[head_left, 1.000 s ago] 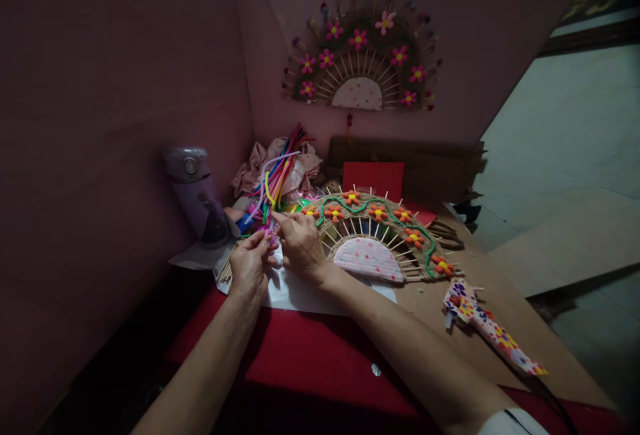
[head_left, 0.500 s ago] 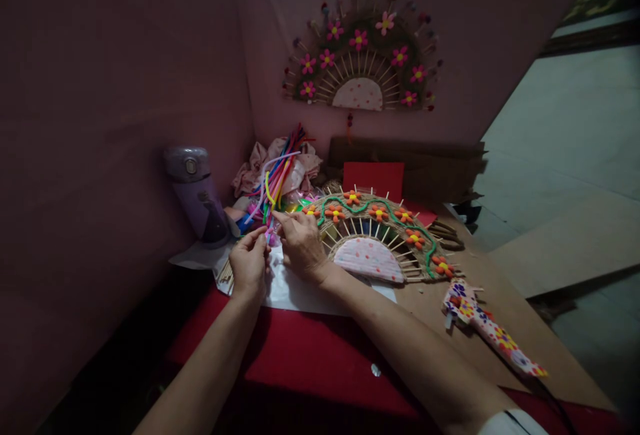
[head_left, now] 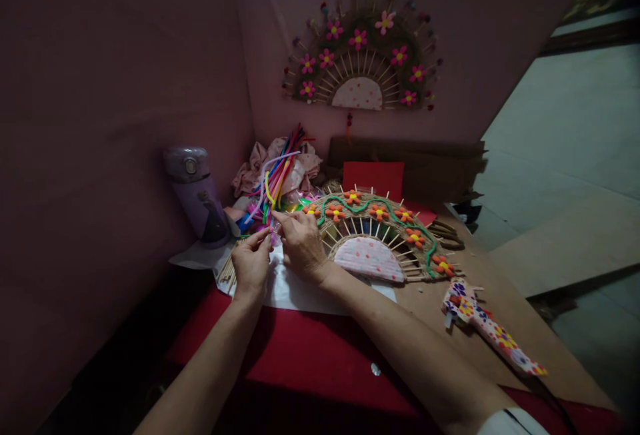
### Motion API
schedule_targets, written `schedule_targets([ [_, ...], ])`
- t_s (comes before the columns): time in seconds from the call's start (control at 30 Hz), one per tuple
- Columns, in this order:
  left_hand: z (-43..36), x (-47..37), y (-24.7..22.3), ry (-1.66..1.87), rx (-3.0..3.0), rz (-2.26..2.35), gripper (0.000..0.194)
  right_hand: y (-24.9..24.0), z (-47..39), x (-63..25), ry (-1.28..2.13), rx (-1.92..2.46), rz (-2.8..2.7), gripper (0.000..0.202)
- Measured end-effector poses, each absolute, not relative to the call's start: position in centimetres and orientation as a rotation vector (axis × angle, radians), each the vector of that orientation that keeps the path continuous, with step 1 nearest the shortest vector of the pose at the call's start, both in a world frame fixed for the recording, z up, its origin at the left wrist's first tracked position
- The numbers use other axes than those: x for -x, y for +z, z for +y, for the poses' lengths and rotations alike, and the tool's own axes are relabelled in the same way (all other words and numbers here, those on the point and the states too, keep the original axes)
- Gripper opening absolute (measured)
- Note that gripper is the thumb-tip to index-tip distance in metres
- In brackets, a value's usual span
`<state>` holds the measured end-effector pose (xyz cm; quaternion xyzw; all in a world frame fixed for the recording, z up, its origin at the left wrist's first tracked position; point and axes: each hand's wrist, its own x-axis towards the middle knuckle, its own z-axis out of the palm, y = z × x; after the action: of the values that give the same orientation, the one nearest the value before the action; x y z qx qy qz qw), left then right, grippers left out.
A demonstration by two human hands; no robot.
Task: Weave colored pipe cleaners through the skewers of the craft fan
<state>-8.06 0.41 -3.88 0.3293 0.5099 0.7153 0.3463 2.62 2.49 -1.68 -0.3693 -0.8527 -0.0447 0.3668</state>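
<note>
My left hand is closed, thumb and forefinger pinched together at a small purple-pink bit whose kind I cannot make out. Close beside it, my right hand is closed too, its fingertips bent toward the same spot; what they grip is too small to name. Just behind the fingertips rises a bunch of colourful pipe cleaners in purple, pink, yellow and blue. Right of my right hand lies a half-round fan-shaped craft piece of twine and sticks, with orange flowers and a wavy green line.
At left stands a purple bottle. A flower-patterned glue gun with a cord lies at right on brown board. White paper and thin sticks are under and beside my hands. A similar fan with pink flowers hangs on the wall.
The left hand's fingertips have shifted slightly up and right, closer to the right fingertips. My right hand stays almost in place, and the objects around have not moved.
</note>
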Motion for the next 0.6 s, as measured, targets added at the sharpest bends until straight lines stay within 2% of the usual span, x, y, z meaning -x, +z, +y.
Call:
schedule_targets([
  [0.6, 0.57, 8.24, -4.51, 1.884, -0.922, 1.365, 0.022, -1.77, 2.80, -2.67, -0.119, 0.940, -2.191, 0.057],
])
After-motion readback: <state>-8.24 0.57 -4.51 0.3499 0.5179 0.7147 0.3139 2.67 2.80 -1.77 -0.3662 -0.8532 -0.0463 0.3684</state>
